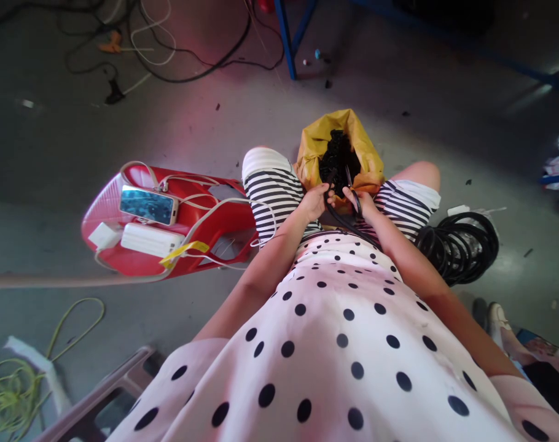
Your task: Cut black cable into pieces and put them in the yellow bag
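Note:
A yellow bag (pixel 369 156) stands open between my knees, with many short black pieces (pixel 337 150) inside. Over its near rim, my left hand (pixel 315 201) is closed around a black cable (pixel 341 220), which runs back across my lap to the right. My right hand (pixel 363 201) grips a pair of scissors (pixel 357 202) by the dark handles; the blades point up over the bag. The cable's far end beside my left fingers is small and hard to make out.
On my left, a red stool (pixel 196 215) carries a phone (pixel 148 204), a white power bank (pixel 151 240) and white cords. A black coil (pixel 466 245) lies to my right. Ahead are loose cables (pixel 206 73) and a blue table leg (pixel 286 40). A foot (pixel 498 322) shows at lower right.

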A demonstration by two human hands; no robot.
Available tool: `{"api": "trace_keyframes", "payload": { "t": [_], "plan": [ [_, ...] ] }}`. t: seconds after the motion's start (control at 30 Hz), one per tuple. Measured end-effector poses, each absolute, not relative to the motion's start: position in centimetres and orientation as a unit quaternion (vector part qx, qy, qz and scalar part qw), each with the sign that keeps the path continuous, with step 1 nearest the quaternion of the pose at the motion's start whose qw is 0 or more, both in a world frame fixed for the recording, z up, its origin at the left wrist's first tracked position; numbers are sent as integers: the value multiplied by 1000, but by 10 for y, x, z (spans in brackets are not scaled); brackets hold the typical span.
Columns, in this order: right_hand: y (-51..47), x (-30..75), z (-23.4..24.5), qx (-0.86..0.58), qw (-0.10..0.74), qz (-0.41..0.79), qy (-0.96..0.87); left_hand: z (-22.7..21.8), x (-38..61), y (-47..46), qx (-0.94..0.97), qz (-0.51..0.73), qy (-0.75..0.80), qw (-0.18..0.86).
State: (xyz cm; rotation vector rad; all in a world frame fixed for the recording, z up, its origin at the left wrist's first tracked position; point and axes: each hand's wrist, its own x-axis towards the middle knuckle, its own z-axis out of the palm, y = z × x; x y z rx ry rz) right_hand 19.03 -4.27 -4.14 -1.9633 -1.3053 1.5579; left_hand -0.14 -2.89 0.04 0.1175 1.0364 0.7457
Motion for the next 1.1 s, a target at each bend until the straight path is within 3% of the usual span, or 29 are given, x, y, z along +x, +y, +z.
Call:
{"api": "trace_keyframes", "payload": {
  "t": [0.67,1.1],
  "plan": [
    [-43,188,-30,-648,104,547,-521,-9,-9,-14,144,364,581,714],
    [-41,185,-27,-652,76,517,-549,-10,-7,-16,179,340,580,718]
  ]
}}
